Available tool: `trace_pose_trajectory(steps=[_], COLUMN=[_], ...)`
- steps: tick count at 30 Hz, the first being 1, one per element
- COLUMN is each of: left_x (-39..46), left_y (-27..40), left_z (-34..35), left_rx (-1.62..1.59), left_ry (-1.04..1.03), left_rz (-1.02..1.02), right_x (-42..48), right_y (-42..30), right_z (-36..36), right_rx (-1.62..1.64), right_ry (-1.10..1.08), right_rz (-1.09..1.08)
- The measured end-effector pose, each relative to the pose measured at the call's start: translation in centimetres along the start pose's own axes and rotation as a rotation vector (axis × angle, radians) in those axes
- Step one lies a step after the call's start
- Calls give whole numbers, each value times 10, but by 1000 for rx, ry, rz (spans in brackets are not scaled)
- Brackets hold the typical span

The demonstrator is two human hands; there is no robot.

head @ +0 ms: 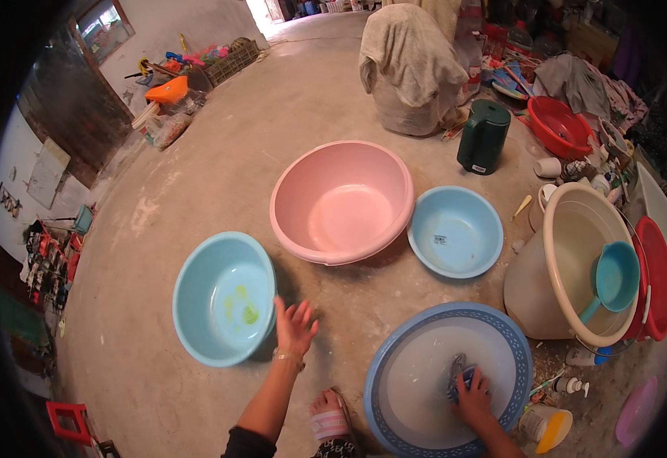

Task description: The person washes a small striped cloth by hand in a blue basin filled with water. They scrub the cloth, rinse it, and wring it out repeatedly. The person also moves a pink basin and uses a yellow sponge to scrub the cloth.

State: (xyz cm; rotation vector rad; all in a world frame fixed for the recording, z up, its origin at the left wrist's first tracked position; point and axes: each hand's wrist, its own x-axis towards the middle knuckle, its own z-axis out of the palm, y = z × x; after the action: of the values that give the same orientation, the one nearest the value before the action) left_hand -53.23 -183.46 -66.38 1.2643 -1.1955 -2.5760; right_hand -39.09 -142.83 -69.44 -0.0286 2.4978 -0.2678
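My left hand (295, 323) is raised with spread fingers beside the right rim of a light-blue plastic basin (197, 297); I cannot tell whether it touches the rim. Yellow-green marks show on that basin's floor. My right hand (473, 398) reaches into a wide blue basin (376, 395) with a patterned rim, filled with cloudy water. Under its fingers is a dark, wet cloth (455, 378), partly hidden by the hand and the water. A pink basin (342, 212) stands ahead, its right side against a smaller blue basin (453, 235) with a label inside.
On the right, a tall cream bucket (531, 292) holds water and a teal dipper (617, 277). Pump bottle (568, 385) and tub (539, 426) stand near the patterned basin. A dark green kettle (484, 137) and cloth-covered container (408, 103) are farther back. A red stool (70, 422) is at lower left.
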Motion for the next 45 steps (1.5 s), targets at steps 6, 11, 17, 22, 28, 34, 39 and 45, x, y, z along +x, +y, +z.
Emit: trace_pose_trajectory(steps=[6, 11, 17, 22, 28, 34, 39, 45], left_x=[56, 72, 15, -28, -83, -141, -140, -133], left_y=[8, -31, -3, 28, 31, 29, 15, 15], left_z=[115, 104, 63, 49, 3, -20, -21, -33], left_rx=[294, 133, 24, 1, 58, 87, 28, 161], left_ry=[-183, -46, -96, -164, -173, -50, -106, -17], left_rz=[-176, -139, 119, 148, 191, 130, 45, 72], right_x=[-3, -1, -6, -10, 10, 3, -1, -4], right_y=[-6, 5, -5, -13, 1, 1, -12, -37], right_z=[-5, 6, 4, -2, 25, -2, -40, -66], right_rx=[-16, -55, 22, -49, -52, 793, 1418, 1653], right_ry=[-8, 74, 183, 217, 406, 246, 299, 249], right_rz=[11, 6, -66, -72, -108, -39, 205, 192])
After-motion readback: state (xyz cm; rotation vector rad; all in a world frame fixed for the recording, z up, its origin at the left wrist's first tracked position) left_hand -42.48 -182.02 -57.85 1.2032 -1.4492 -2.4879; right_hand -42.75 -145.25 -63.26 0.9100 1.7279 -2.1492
